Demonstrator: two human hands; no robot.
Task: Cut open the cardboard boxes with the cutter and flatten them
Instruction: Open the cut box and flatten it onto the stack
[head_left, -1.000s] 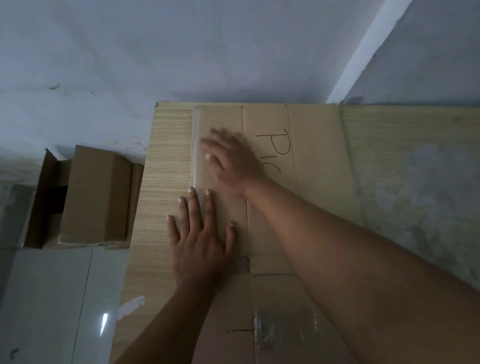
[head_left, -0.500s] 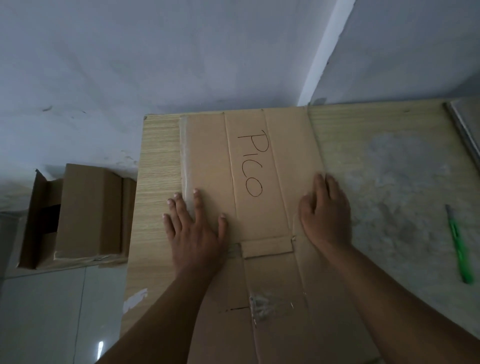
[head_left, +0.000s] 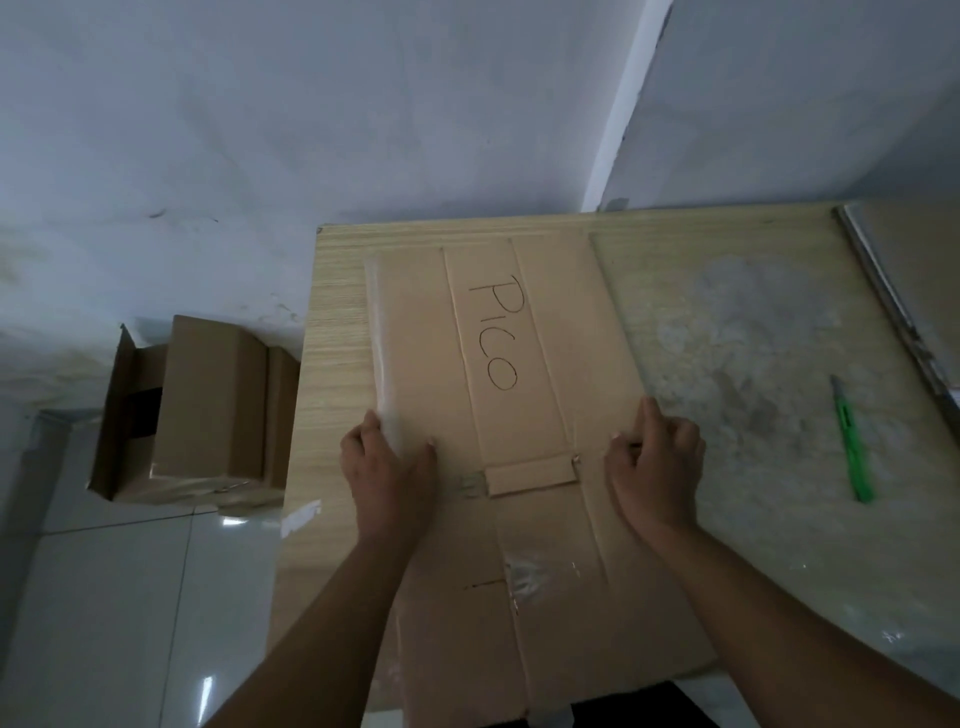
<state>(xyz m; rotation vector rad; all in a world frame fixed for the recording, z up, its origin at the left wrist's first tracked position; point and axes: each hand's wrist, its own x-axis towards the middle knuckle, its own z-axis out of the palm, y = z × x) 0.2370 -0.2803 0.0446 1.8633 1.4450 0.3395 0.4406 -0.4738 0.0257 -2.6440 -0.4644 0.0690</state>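
Wooden table against grey wall. Across it, flattened box; on the floor at left, more boxes. Sheet's side edges gripped by curled left hand and right hand. Flattening apparently done; next, likely lifting aside, then fetching green cutter at right.

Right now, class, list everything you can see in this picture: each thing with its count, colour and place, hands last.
table: one, pale wood, centre of view
cardboard: one, brown, flat on the table, marked "Pico"
cutter: one, green, on the table, right of the cardboard
boxes: count unclear, brown, on the floor left of the table
panel: one, tan, table's far right
left hand: one, gripping the cardboard's left edge
right hand: one, gripping its right edge
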